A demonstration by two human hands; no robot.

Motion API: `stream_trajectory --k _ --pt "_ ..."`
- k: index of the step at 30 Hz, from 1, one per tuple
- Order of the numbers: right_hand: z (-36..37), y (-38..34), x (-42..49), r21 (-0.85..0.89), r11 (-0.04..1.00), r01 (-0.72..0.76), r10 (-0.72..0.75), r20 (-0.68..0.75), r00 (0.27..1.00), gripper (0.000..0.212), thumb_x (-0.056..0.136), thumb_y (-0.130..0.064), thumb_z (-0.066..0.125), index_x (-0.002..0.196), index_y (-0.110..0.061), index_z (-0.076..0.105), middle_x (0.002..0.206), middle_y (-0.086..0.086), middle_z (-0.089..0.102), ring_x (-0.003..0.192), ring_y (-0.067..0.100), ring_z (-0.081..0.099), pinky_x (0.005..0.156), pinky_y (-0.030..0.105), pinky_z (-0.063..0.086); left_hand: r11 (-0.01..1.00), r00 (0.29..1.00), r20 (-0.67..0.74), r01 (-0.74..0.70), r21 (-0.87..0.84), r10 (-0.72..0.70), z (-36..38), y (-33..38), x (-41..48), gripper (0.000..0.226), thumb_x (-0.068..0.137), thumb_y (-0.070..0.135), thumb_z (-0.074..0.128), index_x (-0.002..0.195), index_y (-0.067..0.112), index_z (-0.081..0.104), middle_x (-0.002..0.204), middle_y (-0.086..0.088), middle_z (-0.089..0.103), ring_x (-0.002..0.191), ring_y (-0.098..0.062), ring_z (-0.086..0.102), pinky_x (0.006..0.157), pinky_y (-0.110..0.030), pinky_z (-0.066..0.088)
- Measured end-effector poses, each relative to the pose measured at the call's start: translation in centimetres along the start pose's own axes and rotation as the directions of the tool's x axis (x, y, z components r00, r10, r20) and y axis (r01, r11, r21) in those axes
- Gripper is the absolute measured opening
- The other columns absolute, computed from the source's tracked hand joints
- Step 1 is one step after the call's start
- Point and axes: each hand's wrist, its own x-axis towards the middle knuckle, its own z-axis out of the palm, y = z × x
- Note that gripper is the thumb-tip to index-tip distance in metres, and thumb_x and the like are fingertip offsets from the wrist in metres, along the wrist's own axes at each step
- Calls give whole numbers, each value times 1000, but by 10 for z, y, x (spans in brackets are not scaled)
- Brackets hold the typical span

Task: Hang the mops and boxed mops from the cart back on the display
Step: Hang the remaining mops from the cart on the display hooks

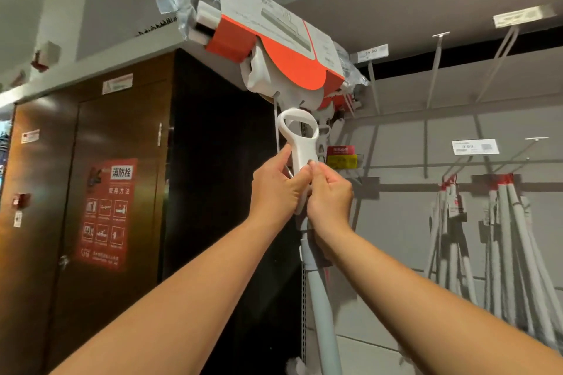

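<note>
I hold a mop upright, head up. Its head [268,36] is wrapped in plastic with an orange and grey card sleeve and reaches up near the top shelf. Below the head runs a white loop handle [300,137], then a pale grey pole [323,307] slanting down. My left hand [278,186] grips the white handle from the left. My right hand [330,192] pinches the same handle from the right, just under the loop. Behind the mop head, another orange-sleeved mop [338,103] hangs on the display.
Metal display hooks [437,67] with price tags [475,146] stick out of the grey wall panel on the right. Several grey poles with red tops [505,240] hang lower right. A dark wooden cabinet [122,161] with a red fire-hydrant sign stands at left.
</note>
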Motion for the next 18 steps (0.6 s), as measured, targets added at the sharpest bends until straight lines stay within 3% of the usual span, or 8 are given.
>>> stream_trajectory --k 4,8,11,15,18 --pt "35 13 33 8 1000 24 -24 -19 1000 36 98 -24 50 66 -36 62 64 -16 66 71 4 66 79 44 58 999 999 -5 -47 -7 47 -11 -26 44 41 91 28 63 131 25 57 88 3 68 72 -10 67 69 -27 59" --pt "68 28 59 43 998 43 -43 -20 999 43 98 -24 50 60 -37 66 63 -11 67 73 13 67 76 51 57 993 993 -11 -117 31 117 -21 -51 80 38 91 31 63 127 26 58 89 5 66 76 -9 66 72 -31 59" --pt "90 43 77 64 995 76 -74 -35 997 39 99 -24 49 65 -35 64 69 -8 68 77 15 69 75 46 59 987 988 -32 -149 55 151 -23 -71 104 45 90 33 63 134 27 54 95 5 66 81 -9 66 75 -32 59" --pt "106 64 106 61 990 126 -123 -50 991 32 100 -24 47 74 -30 64 73 -3 68 76 13 68 66 27 57 978 980 -46 -188 91 193 -17 -93 131 49 90 36 62 137 28 50 99 4 65 84 -11 66 77 -34 59" --pt "113 85 128 64 985 160 -157 -51 986 32 100 -23 47 75 -30 66 73 -5 69 76 12 68 68 30 57 974 977 -56 -200 110 207 -8 -107 147 50 90 36 62 138 25 49 98 2 64 86 -12 64 79 -35 58"
